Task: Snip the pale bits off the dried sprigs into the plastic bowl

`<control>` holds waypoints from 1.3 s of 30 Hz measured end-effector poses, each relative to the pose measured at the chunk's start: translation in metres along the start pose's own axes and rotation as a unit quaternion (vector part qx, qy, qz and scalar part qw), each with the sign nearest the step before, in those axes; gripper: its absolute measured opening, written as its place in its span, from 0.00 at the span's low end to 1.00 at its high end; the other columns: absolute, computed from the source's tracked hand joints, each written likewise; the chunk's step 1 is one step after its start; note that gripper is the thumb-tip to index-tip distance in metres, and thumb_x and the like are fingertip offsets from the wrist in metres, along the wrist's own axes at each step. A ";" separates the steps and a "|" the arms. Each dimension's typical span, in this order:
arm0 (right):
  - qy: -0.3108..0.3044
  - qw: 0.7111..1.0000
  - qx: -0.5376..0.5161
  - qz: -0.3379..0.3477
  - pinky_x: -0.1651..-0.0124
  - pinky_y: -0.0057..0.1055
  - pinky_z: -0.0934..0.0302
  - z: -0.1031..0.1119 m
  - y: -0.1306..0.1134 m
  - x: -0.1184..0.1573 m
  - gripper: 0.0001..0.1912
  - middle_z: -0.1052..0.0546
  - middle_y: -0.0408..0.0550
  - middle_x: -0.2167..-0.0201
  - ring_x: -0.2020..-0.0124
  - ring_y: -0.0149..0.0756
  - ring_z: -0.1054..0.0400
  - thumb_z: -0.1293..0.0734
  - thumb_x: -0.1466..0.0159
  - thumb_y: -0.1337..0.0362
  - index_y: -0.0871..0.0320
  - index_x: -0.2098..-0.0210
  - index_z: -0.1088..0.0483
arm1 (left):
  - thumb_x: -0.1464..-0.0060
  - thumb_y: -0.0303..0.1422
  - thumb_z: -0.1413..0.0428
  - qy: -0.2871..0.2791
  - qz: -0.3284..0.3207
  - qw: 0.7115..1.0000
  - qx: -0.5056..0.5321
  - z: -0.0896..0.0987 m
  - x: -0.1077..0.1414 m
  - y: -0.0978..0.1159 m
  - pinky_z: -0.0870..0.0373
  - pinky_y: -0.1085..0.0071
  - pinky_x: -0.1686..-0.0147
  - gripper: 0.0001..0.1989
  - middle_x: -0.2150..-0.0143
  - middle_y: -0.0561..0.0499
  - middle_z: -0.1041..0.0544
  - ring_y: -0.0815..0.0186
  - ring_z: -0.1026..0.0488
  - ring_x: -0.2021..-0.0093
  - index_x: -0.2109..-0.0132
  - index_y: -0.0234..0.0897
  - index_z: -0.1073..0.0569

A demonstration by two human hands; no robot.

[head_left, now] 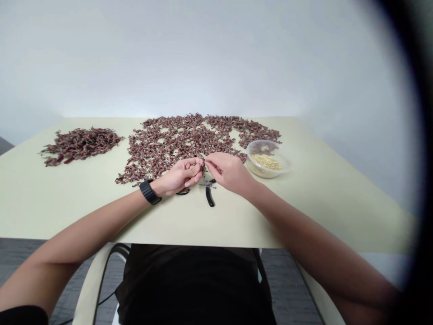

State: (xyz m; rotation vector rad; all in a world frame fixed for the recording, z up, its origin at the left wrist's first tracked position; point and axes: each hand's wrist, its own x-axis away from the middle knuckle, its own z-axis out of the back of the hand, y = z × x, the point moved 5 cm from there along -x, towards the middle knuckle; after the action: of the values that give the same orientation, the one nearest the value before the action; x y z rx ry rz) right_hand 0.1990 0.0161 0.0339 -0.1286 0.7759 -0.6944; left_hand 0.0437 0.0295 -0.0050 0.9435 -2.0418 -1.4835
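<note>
My left hand (182, 175), with a black watch (150, 192) on its wrist, is closed in a pinch above the table. Close against it, my right hand (230, 173) pinches too, the fingertips nearly meeting. Between them shows a small reddish-brown piece (203, 165), mostly covered by the fingers; its exact kind is unclear. Pliers with black handles (210, 197) lie on the table just below the hands, their upper part partly hidden. A curved black part (183, 192) shows under my left hand. Beyond the hands spreads a wide layer of small reddish-brown knotted pieces (182, 142).
A heap of longer brown twisted strands (84, 143) lies at the left, with dark red bits at its front. Right of the hands stands a clear round plastic tub (254, 168) holding many small gold-coloured pieces (266, 162). The pale table (209, 230) backs onto a white wall.
</note>
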 end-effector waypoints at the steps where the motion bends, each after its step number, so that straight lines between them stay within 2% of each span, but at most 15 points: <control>1: -0.005 1.000 0.010 0.010 0.54 0.36 0.40 -0.001 0.000 0.001 0.12 0.24 0.52 0.63 0.60 0.40 0.31 0.43 0.27 0.66 0.56 0.60 0.28 | 0.37 0.38 0.40 -0.002 0.002 1.000 0.002 0.000 0.000 0.000 0.53 0.78 0.81 0.13 0.75 0.56 0.31 0.79 0.47 0.84 0.54 0.33 0.31; 4: -0.017 0.999 0.022 0.022 0.51 0.38 0.40 -0.003 0.000 0.002 0.13 0.23 0.54 0.62 0.57 0.43 0.31 0.44 0.27 0.66 0.56 0.59 0.28 | 0.37 0.38 0.40 -0.004 0.005 1.000 -0.004 0.000 0.000 -0.001 0.53 0.78 0.81 0.13 0.76 0.57 0.31 0.79 0.48 0.84 0.54 0.33 0.31; 6: -0.012 1.000 0.009 0.009 0.53 0.36 0.39 -0.003 -0.001 0.002 0.12 0.24 0.52 0.63 0.59 0.41 0.31 0.43 0.27 0.66 0.56 0.60 0.28 | 0.37 0.39 0.39 -0.004 0.002 1.000 -0.021 -0.001 0.000 0.000 0.53 0.78 0.81 0.14 0.76 0.57 0.31 0.79 0.49 0.84 0.54 0.33 0.31; 9: 0.007 0.997 -0.046 -0.062 0.62 0.32 0.41 -0.002 -0.001 0.001 0.09 0.26 0.46 0.70 0.68 0.35 0.35 0.40 0.29 0.64 0.56 0.64 0.29 | 0.37 0.42 0.40 0.006 -0.016 0.998 -0.062 0.000 0.001 0.002 0.53 0.79 0.82 0.16 0.76 0.57 0.30 0.78 0.48 0.84 0.54 0.35 0.33; 12: 0.027 0.975 -0.148 -0.161 0.69 0.29 0.44 -0.004 0.004 0.002 0.07 0.28 0.43 0.73 0.73 0.31 0.38 0.36 0.32 0.62 0.56 0.66 0.29 | 0.39 0.44 0.38 0.014 -0.027 0.993 -0.114 0.002 0.002 0.003 0.54 0.80 0.83 0.19 0.76 0.57 0.29 0.78 0.46 0.84 0.51 0.37 0.35; 15: 0.020 0.912 -0.310 -0.267 0.75 0.27 0.44 -0.014 0.011 0.003 0.07 0.29 0.42 0.75 0.76 0.29 0.39 0.32 0.35 0.60 0.56 0.67 0.30 | 0.39 0.45 0.39 0.018 -0.040 0.984 -0.171 0.004 0.002 0.005 0.50 0.81 0.83 0.21 0.75 0.56 0.27 0.77 0.44 0.84 0.49 0.37 0.36; 19: -0.024 0.783 -0.502 -0.367 0.82 0.24 0.49 -0.026 0.015 0.006 0.12 0.33 0.38 0.78 0.81 0.26 0.43 0.26 0.41 0.57 0.57 0.70 0.31 | 0.37 0.46 0.40 0.021 -0.059 0.974 -0.216 0.005 0.003 0.009 0.45 0.81 0.82 0.22 0.74 0.55 0.26 0.76 0.40 0.83 0.47 0.38 0.37; 21: -0.038 0.747 -0.543 -0.382 0.82 0.23 0.50 -0.028 0.015 0.006 0.16 0.34 0.38 0.78 0.80 0.24 0.44 0.24 0.43 0.56 0.58 0.72 0.32 | 0.37 0.46 0.41 0.015 -0.055 0.976 -0.211 0.004 0.002 0.010 0.46 0.81 0.83 0.22 0.74 0.56 0.26 0.76 0.41 0.83 0.46 0.38 0.38; 23: -0.045 0.735 -0.558 -0.382 0.82 0.22 0.50 -0.027 0.015 0.006 0.17 0.34 0.38 0.78 0.80 0.24 0.44 0.23 0.44 0.56 0.58 0.72 0.32 | 0.36 0.46 0.41 0.005 -0.045 0.980 -0.193 0.003 0.002 0.010 0.49 0.81 0.84 0.21 0.75 0.56 0.27 0.77 0.44 0.84 0.47 0.38 0.38; 25: -0.048 0.741 -0.556 -0.374 0.82 0.22 0.48 -0.026 0.016 0.006 0.18 0.34 0.38 0.78 0.80 0.24 0.43 0.22 0.44 0.54 0.58 0.70 0.31 | 0.36 0.45 0.41 -0.002 -0.036 0.984 -0.174 0.002 0.002 0.011 0.51 0.81 0.84 0.20 0.75 0.56 0.27 0.77 0.46 0.85 0.48 0.38 0.37; 27: -0.042 0.762 -0.536 -0.361 0.81 0.24 0.46 -0.025 0.018 0.007 0.18 0.33 0.38 0.79 0.80 0.25 0.42 0.23 0.43 0.53 0.58 0.69 0.30 | 0.37 0.45 0.41 -0.005 -0.032 0.987 -0.160 0.001 0.001 0.011 0.53 0.80 0.84 0.19 0.75 0.56 0.27 0.77 0.46 0.84 0.50 0.37 0.36; 30: -0.016 0.832 -0.452 -0.322 0.80 0.26 0.43 -0.021 0.019 0.006 0.16 0.32 0.39 0.79 0.80 0.28 0.41 0.26 0.39 0.51 0.57 0.66 0.29 | 0.36 0.45 0.41 -0.002 -0.031 0.990 -0.134 -0.001 0.001 0.011 0.53 0.80 0.83 0.18 0.76 0.56 0.29 0.78 0.46 0.84 0.51 0.37 0.35; 34: 0.025 0.928 -0.277 -0.248 0.75 0.28 0.42 -0.009 0.015 0.004 0.11 0.27 0.43 0.75 0.77 0.29 0.37 0.32 0.33 0.55 0.57 0.64 0.28 | 0.36 0.44 0.41 0.005 -0.026 0.995 -0.097 0.000 0.001 0.008 0.49 0.79 0.80 0.17 0.76 0.57 0.29 0.79 0.46 0.84 0.51 0.36 0.33; 36: 0.036 0.954 -0.209 -0.213 0.70 0.28 0.41 -0.005 0.011 0.003 0.10 0.26 0.45 0.72 0.73 0.31 0.35 0.34 0.32 0.57 0.57 0.63 0.27 | 0.36 0.44 0.41 0.006 -0.027 0.996 -0.087 0.000 0.000 0.008 0.48 0.79 0.79 0.17 0.76 0.57 0.29 0.79 0.46 0.84 0.52 0.36 0.33; 39: 0.035 0.971 -0.152 -0.180 0.67 0.30 0.41 -0.001 0.007 0.002 0.09 0.25 0.45 0.72 0.72 0.32 0.35 0.35 0.31 0.59 0.57 0.62 0.26 | 0.35 0.43 0.41 0.007 -0.030 0.996 -0.086 0.001 0.000 0.008 0.47 0.79 0.78 0.17 0.76 0.58 0.30 0.79 0.46 0.84 0.51 0.35 0.33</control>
State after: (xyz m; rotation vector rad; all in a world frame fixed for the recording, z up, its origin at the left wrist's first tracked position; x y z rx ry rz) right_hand 0.2033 0.0204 0.0291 -0.5361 0.9349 -0.9222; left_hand 0.0410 0.0314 0.0019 0.9490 -1.8565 -1.6498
